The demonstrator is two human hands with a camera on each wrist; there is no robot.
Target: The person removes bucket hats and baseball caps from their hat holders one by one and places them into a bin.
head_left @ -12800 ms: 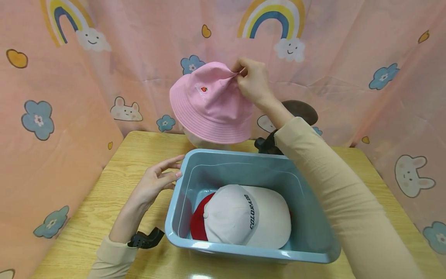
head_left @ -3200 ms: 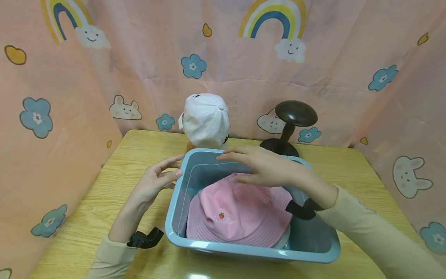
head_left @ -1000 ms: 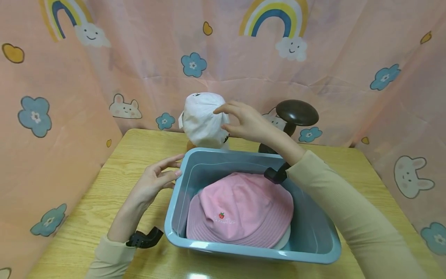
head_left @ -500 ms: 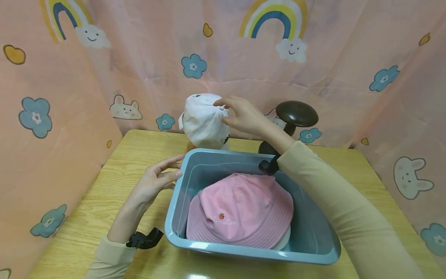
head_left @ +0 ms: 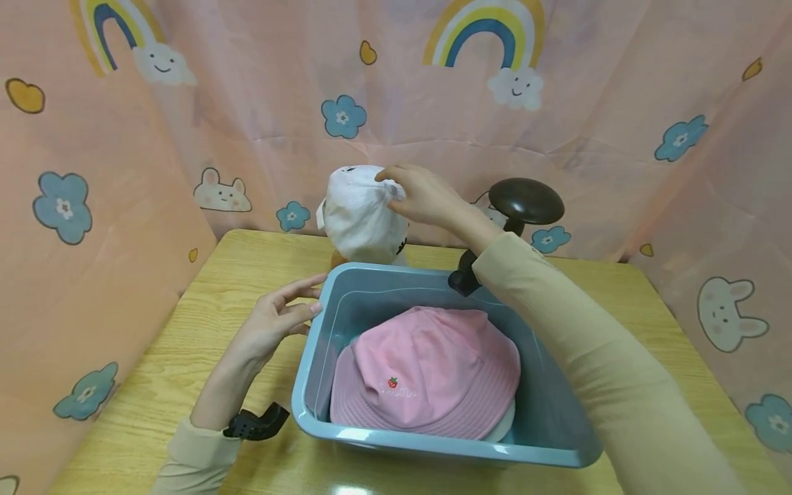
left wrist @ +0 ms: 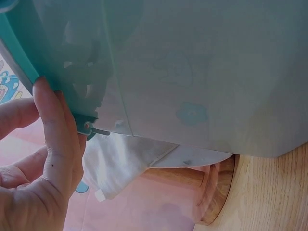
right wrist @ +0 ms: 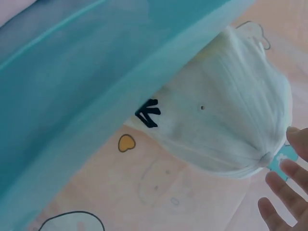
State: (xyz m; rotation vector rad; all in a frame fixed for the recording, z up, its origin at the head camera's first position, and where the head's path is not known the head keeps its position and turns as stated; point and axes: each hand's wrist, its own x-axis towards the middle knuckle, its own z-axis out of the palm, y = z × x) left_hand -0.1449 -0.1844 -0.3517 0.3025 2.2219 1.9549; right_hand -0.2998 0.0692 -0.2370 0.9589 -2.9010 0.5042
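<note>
In the head view, my left hand [head_left: 272, 320] rests its relaxed fingertips against the left rim of a blue-grey plastic tub [head_left: 309, 361]. Inside the tub a pink bucket hat [head_left: 427, 371] with a strawberry emblem lies on a white cap, whose edge peeks out below. Behind the tub a white baseball cap [head_left: 361, 213] sits on a stand. My right hand [head_left: 427, 196] is at that cap's crown, thumb and fingers spread about its top. In the right wrist view, the fingers [right wrist: 286, 190] are spread close by the crown button, with background showing between.
A dark mushroom-shaped hat stand [head_left: 526, 201] stands bare behind the tub at the right. Under the white cap, a wooden stand's base [left wrist: 221, 192] shows in the left wrist view. A patterned pink curtain [head_left: 266, 103] surrounds the wooden table [head_left: 204, 316].
The pink bucket hat has gone from my raised right hand into the tub, covering the white COLORADO cap there. My right hand has since moved over to the stand's cap. The left hand stays put.
</note>
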